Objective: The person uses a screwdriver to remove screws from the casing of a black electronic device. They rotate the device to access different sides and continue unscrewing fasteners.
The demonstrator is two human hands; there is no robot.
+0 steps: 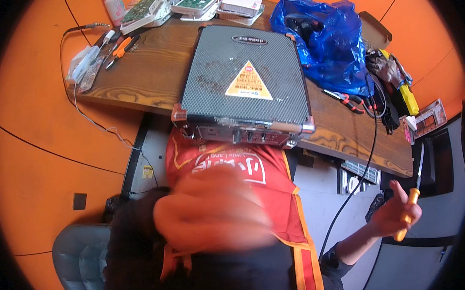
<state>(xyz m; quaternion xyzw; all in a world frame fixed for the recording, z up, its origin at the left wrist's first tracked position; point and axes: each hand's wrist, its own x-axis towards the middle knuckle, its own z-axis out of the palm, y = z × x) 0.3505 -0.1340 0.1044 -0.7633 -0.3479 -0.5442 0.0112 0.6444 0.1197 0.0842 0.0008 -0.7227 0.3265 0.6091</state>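
Observation:
My left hand (212, 210) is smeared by motion in front of the red apron (282, 205), so its fingers cannot be made out. Off to the right, my right hand (388, 216) grips a screwdriver (408, 210) by its yellow handle, the thin shaft pointing up. A grey box-shaped speaker (208, 68) with metal corners rests at the table's near edge. On its textured upper face is a triangular sticker (248, 83). Knobs and sockets line the control panel (242, 136) facing me.
The wooden table (156, 65) holds orange-handled pliers (119, 50), opened white cases with circuit boards (195, 2), a blue plastic bag (337, 47), red-and-black pliers (351, 102) and work gloves (387, 68). A black cable (349, 197) hangs down at right. A padded seat (82, 260) stands lower left.

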